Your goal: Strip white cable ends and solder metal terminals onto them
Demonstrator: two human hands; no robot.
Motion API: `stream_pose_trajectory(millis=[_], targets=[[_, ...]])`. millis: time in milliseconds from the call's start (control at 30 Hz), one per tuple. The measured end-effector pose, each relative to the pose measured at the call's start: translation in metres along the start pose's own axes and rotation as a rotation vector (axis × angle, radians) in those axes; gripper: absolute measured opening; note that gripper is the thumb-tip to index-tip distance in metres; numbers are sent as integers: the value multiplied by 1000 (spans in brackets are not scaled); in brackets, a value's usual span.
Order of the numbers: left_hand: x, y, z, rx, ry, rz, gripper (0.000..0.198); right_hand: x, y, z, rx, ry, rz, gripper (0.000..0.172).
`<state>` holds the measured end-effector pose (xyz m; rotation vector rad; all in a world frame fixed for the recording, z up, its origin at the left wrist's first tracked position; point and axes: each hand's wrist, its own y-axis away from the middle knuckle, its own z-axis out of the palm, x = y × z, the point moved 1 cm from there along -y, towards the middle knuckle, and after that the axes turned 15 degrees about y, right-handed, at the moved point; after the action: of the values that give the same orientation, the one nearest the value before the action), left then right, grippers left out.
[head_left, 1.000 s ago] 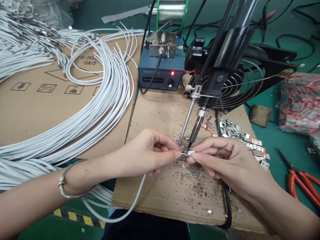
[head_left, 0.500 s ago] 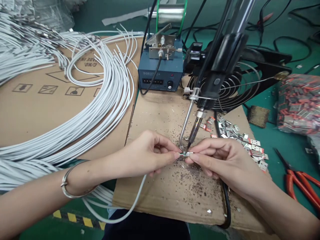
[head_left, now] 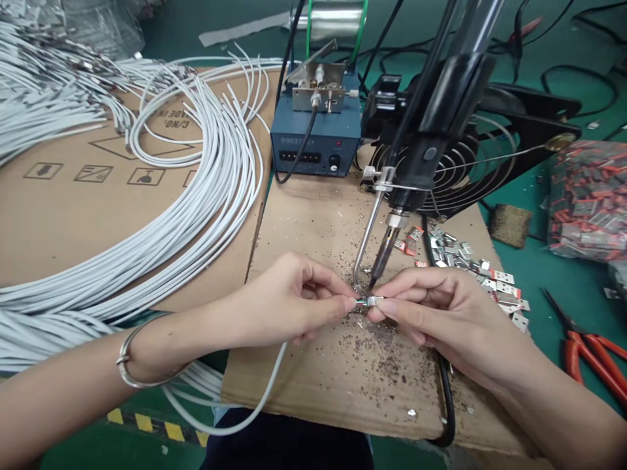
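Note:
My left hand (head_left: 298,300) pinches the end of a white cable (head_left: 269,391), which hangs in a loop below it. Thin coloured wires show at the cable's tip. Between finger and thumb, my right hand (head_left: 431,307) grips a small metal USB connector (head_left: 375,301) against those wires. Just above the connector is the dark tip of a soldering iron (head_left: 379,264), fixed on a stand. A bent metal feed tube (head_left: 367,238) ends beside the tip. Whether the tip touches the wires is too small to tell.
Behind the hands is a blue feeder box (head_left: 316,147) with a solder spool (head_left: 336,29). White cables (head_left: 210,170) lie on cardboard at left. A fan (head_left: 455,163), loose connectors (head_left: 502,287), a bag of connectors (head_left: 590,202) and red-handled pliers (head_left: 582,346) are at right.
The connector and my right fingers have shifted very slightly right. The iron's tip also appears slightly farther right. Both hands keep their grips.

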<state>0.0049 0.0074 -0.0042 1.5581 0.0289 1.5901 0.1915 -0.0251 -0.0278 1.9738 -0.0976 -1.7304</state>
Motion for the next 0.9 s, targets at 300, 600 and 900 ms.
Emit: stream_pose_trajectory(millis=[300, 600, 900], targets=[[-1, -2, 0, 19, -7, 3, 13, 3, 0, 2, 45, 19, -13, 9], [0, -1, 0, 6, -5, 12, 13, -4, -2, 3, 40, 31, 19, 9], [1, -1, 0, -10, 13, 0, 12, -4, 0, 1, 33, 16, 31, 10]])
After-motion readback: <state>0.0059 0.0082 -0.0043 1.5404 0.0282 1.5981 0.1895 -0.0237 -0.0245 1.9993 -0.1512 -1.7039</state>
